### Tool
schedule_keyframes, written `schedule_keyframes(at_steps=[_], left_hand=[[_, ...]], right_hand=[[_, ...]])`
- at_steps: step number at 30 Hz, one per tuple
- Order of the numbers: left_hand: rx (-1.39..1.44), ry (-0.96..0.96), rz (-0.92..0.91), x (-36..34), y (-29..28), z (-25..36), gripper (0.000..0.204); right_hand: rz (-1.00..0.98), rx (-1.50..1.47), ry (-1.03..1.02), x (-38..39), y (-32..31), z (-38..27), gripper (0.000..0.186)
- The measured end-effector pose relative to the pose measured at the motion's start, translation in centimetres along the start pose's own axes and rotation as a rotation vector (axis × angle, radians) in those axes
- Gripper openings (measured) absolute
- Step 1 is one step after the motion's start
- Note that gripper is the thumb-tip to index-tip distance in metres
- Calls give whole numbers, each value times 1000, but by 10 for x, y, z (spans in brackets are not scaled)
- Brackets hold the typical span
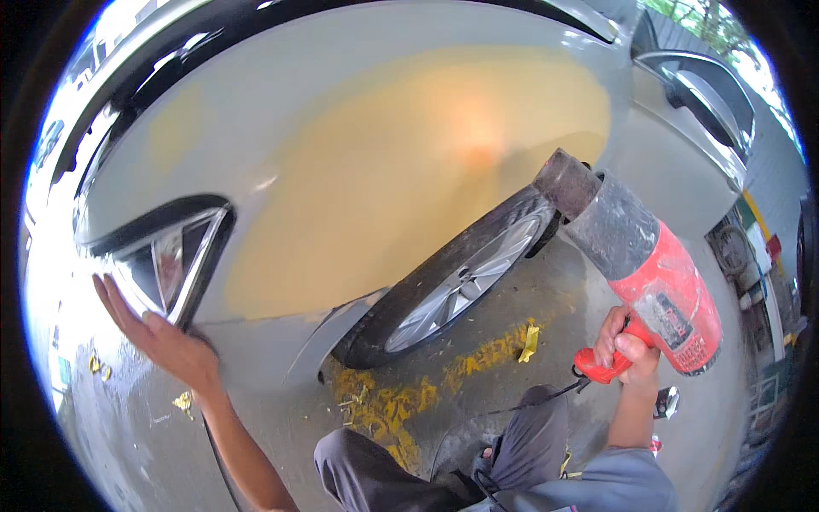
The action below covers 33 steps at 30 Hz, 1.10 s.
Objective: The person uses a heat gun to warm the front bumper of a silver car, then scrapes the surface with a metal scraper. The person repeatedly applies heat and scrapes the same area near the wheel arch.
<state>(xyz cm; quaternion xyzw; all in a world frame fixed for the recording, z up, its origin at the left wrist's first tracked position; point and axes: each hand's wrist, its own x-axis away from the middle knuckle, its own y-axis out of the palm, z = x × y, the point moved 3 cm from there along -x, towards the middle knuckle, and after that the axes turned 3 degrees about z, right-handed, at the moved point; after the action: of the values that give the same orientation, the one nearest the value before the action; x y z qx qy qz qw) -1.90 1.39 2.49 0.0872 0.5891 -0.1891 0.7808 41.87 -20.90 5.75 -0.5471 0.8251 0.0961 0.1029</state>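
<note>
My right hand [627,346] is wrapped round the handle of a red heat gun [670,294]. The gun's grey, soiled metal nozzle [570,181] points up and left toward a pale car body panel [281,64]. A broad yellowish patch [341,196] covers much of that panel, with a bright orange-pink glow on it ahead of the nozzle. My left hand [166,341] is raised with fingers stretched out, holding nothing. It is beside a dark-framed triangular part [171,256] of the car; whether it touches this is unclear.
A car wheel [465,286] with silver spokes sits below the patch. A mirror [708,102] juts out at upper right. Crumpled yellow scraps [529,341] and yellow stains lie on the grey floor [281,418]. A dark cord runs from the gun past my knees. Assorted gear stands at far right.
</note>
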Motion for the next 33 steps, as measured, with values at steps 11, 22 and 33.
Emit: schedule_keyframes(at_steps=[11, 22, 33], left_hand=[[104, 3, 44, -3, -2, 2, 56], [128, 26, 62, -4, -1, -1, 55], [84, -16, 34, -4, -3, 2, 57]], right_hand=[[-251, 130, 101, 28, 34, 27, 25], [-240, 422, 51, 34, 40, 50, 25], [-130, 142, 5, 5, 69, -1, 26]])
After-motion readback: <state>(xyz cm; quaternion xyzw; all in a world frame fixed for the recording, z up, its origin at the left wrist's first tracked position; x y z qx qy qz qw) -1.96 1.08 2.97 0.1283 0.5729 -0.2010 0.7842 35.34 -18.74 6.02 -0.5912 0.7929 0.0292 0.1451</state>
